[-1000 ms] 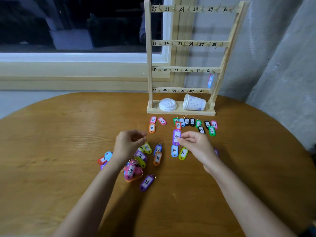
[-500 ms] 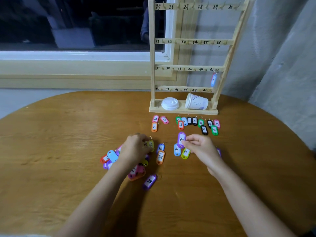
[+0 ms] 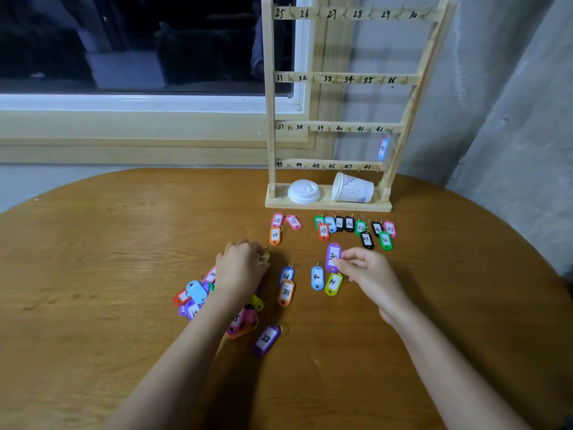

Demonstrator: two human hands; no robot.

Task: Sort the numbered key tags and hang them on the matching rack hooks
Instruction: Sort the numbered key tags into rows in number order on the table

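Note:
A wooden rack (image 3: 341, 79) with hooks numbered 25 to 48 stands at the table's far side; one blue tag (image 3: 383, 148) hangs under 42. My right hand (image 3: 369, 271) pinches a purple tag marked 30 (image 3: 333, 256) by its lower end, lying on the table. My left hand (image 3: 240, 268) rests curled over a pile of mixed tags (image 3: 198, 296), its fingertips on a yellow tag (image 3: 263, 259). Sorted tags lie in a row (image 3: 353, 228) in front of the rack. A purple tag 28 (image 3: 266, 339) lies alone nearer me.
A white lid (image 3: 304, 191) and a tipped paper cup (image 3: 353, 189) sit on the rack's base. The round wooden table (image 3: 93, 305) ends at a wall and window sill behind. Blue and orange 38 tags (image 3: 286, 287) lie between my hands.
My left hand dropped onto the pile and reached the yellow tag. My right hand kept hold of the purple 30 tag, barely shifting.

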